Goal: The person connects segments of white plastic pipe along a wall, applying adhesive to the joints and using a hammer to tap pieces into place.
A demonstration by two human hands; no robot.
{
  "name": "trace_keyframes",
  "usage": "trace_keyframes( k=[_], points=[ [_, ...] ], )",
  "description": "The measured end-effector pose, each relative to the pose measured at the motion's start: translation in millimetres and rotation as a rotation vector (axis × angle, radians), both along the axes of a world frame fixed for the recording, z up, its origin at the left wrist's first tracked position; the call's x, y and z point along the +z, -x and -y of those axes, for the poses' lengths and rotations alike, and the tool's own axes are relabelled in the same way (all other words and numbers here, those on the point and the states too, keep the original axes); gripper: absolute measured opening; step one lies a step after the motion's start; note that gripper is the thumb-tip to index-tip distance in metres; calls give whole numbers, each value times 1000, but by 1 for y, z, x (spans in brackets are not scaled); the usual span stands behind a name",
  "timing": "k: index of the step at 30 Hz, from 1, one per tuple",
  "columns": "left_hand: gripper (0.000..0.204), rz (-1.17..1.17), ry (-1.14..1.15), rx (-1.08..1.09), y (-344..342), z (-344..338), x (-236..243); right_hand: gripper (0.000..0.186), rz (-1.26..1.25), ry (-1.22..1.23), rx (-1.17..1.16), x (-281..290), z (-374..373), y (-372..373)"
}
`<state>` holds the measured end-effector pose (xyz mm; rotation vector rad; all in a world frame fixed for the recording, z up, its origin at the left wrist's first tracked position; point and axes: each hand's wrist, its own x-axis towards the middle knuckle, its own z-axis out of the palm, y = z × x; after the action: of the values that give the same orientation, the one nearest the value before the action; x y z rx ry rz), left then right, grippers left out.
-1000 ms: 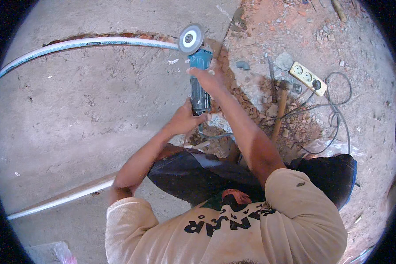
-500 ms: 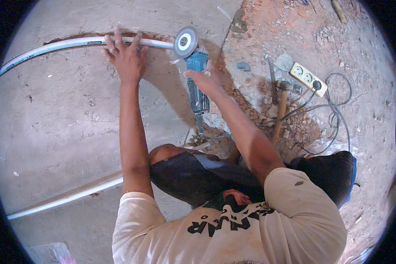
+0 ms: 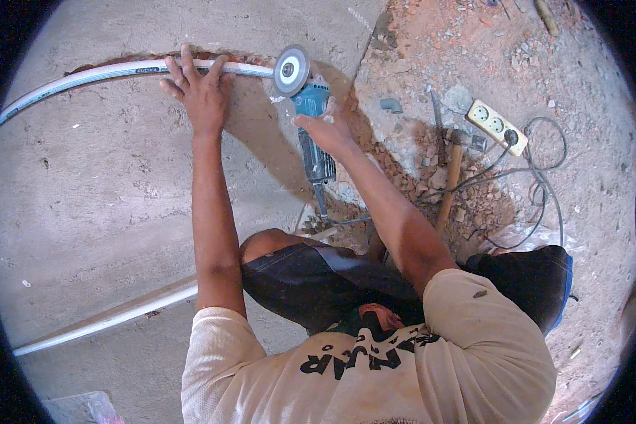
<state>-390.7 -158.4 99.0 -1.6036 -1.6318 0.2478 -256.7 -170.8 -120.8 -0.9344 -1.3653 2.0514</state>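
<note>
My left hand (image 3: 203, 97) lies with fingers spread over a white pipe (image 3: 99, 76) that runs along a rough groove (image 3: 230, 56) in the grey concrete surface (image 3: 120, 169). My right hand (image 3: 326, 133) grips a teal-and-black angle grinder (image 3: 318, 164) around its body. The grinder's round disc (image 3: 289, 69) is at the pipe's right end; whether they touch I cannot tell. A power cord (image 3: 322, 201) trails from the tool's lower end.
On the rubble-strewn ground (image 3: 480, 56) at right lie a power strip (image 3: 486, 121) with looped cable (image 3: 564, 145), a wooden-handled hammer (image 3: 450, 191), a grey fitting (image 3: 391, 105) and a dark bar (image 3: 435, 112). Another white pipe (image 3: 106, 325) runs at lower left.
My left hand has left the grinder's lower end and moved up-left onto the pipe, fingers spreading. The grinder, in my right hand, has shifted slightly left and tilted.
</note>
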Motion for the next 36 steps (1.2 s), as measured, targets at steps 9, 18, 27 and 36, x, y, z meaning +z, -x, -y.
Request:
trace_keyframes(
  k=[9, 18, 27, 36],
  points=[
    [34, -15, -1, 7, 3, 2, 0, 73, -26, -116, 64, 28, -1, -29],
    [35, 2, 3, 17, 5, 3, -1, 76, 57, -33, -94, 13, 5, -3],
    [36, -1, -2, -19, 6, 2, -2, 74, 142, -108, 5, -7, 5, 19],
    [34, 3, 9, -19, 5, 0, -2, 67, 22, -118, 88, 5, 3, 11]
  ],
)
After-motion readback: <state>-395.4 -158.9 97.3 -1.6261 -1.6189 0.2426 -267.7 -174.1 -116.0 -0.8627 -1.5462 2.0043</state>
